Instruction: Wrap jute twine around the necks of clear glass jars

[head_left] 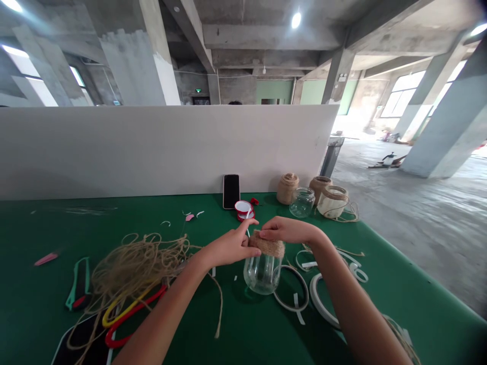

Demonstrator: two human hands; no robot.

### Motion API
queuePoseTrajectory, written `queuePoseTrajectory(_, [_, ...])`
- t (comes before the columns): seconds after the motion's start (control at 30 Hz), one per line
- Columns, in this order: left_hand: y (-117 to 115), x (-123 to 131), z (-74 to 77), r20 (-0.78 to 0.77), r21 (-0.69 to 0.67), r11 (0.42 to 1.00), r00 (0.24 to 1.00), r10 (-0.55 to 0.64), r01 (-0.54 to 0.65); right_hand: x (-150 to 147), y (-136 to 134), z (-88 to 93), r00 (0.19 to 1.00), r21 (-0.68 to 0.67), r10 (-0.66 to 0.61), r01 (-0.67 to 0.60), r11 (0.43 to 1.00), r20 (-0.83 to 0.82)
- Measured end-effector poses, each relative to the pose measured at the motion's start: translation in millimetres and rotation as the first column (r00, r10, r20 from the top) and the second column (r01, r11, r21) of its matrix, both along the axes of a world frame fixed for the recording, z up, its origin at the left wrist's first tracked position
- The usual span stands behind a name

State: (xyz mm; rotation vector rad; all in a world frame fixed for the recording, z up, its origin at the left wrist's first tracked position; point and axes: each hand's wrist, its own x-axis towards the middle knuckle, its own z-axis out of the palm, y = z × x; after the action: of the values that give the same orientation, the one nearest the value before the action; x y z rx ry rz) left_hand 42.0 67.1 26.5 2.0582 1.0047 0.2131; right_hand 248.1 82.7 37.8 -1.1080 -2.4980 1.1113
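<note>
A clear glass jar (262, 276) stands slightly tilted on the green table, in front of me. Brown twine (271, 247) is wound around its neck and upper part. My left hand (233, 245) grips the wrapped neck from the left, thumb on the near side and index finger raised behind. From above right, my right hand (287, 230) curls over the jar's top, its fingertips pressed on the twine. The far fingers of both hands are partly hidden. A loose tangle of twine (131, 268) lies by my left forearm, with one end trailing near the jar.
Tape rolls (292, 288) lie right of the jar. Red-and-yellow-handled scissors (133, 314) and a green utility knife (78, 284) lie left. Behind stand a phone (231, 191), red tape rolls (243, 207), a bare jar (302, 203) and twine-wrapped jars (288, 189) before a white partition (163, 152).
</note>
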Motion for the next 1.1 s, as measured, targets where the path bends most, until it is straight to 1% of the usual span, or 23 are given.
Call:
queuePoseTrajectory(0.13, [5.7,-6.7,2.2,-0.031,-0.026,0.999,0.999,-0.036,0.035,4.6,1.3,-0.7,0.995,-0.028,0.08,-0.081,0.996,-0.054])
queuePoseTrajectory(0.33, [14.7,-20.9,0.5,-0.041,-0.05,0.998,0.998,-0.039,0.037,11.7,3.6,-4.2,0.985,-0.053,0.125,-0.132,0.99,-0.114])
queuePoseTrajectory(0.43, [18.2,-23.7,-3.4,-0.021,-0.066,0.997,0.999,-0.048,0.046,12.9,5.0,-6.9,0.979,-0.067,0.134,-0.145,0.987,-0.155])
queuePoseTrajectory(0.53, [20.4,-23.6,-6.2,0.012,-0.096,0.991,0.996,-0.088,0.088,13.8,6.1,-9.2,0.973,-0.085,0.136,-0.154,0.984,-0.188])
queuePoseTrajectory(0.67, [20.3,-23.0,-5.6,0.019,-0.14,0.982,0.992,-0.124,0.126,15.2,6.4,-9.8,0.969,-0.114,0.138,-0.164,0.98,-0.204])
queuePoseTrajectory(0.77, [18.2,-22.8,-3.0,-0.012,-0.142,0.982,0.992,-0.129,0.126,16.2,5.7,-8.9,0.971,-0.131,0.122,-0.151,0.98,-0.204])
queuePoseTrajectory(0.87, [16.3,-22.3,-0.9,-0.039,-0.117,0.988,0.993,-0.109,0.104,17.1,5.2,-8.2,0.973,-0.139,0.12,-0.149,0.979,-0.199])
queuePoseTrajectory(0.97, [15.8,-21.7,-0.4,-0.045,-0.114,0.989,0.994,-0.096,0.09,17.7,5.1,-8.1,0.972,-0.134,0.129,-0.157,0.979,-0.197])
queuePoseTrajectory(1.1, [15.9,-21.5,-0.4,-0.032,-0.127,0.986,0.993,-0.115,0.11,17.5,4.8,-7.1,0.967,-0.12,0.152,-0.179,0.976,-0.206])
